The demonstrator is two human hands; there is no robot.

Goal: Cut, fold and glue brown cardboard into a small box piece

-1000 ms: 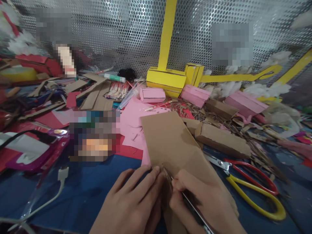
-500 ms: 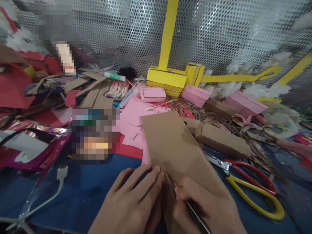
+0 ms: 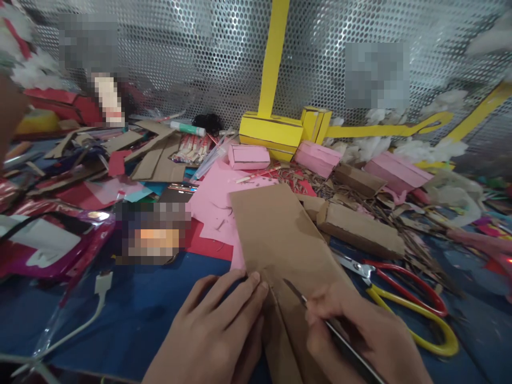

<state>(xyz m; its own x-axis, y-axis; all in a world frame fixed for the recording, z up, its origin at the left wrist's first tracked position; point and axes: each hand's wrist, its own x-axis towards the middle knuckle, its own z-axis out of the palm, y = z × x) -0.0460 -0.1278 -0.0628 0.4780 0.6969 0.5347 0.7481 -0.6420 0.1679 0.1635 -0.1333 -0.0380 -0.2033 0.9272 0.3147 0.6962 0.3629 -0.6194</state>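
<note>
A long brown cardboard piece lies slanted in front of me, with a scored line and a narrow strip along its left side. My left hand has its fingertips bunched at that left edge, holding the cardboard; its thumb is mostly out of sight. In my right hand is a slim craft knife, closed between thumb and fingers. Its pointed blade is over the cardboard, right of the scored line; whether the tip touches I cannot tell. Scissors with one red and one yellow handle lie right of the cardboard.
Pink paper and red paper lie behind my left hand. A folded cardboard box, pink boxes and a yellow paper hammer shape stand farther back. A white cable crosses the blue table at left.
My right hand has drawn the knife rightward, away from the scored line and my left fingertips. The narrow strip now shows more. My left hand stays nearly in place.
</note>
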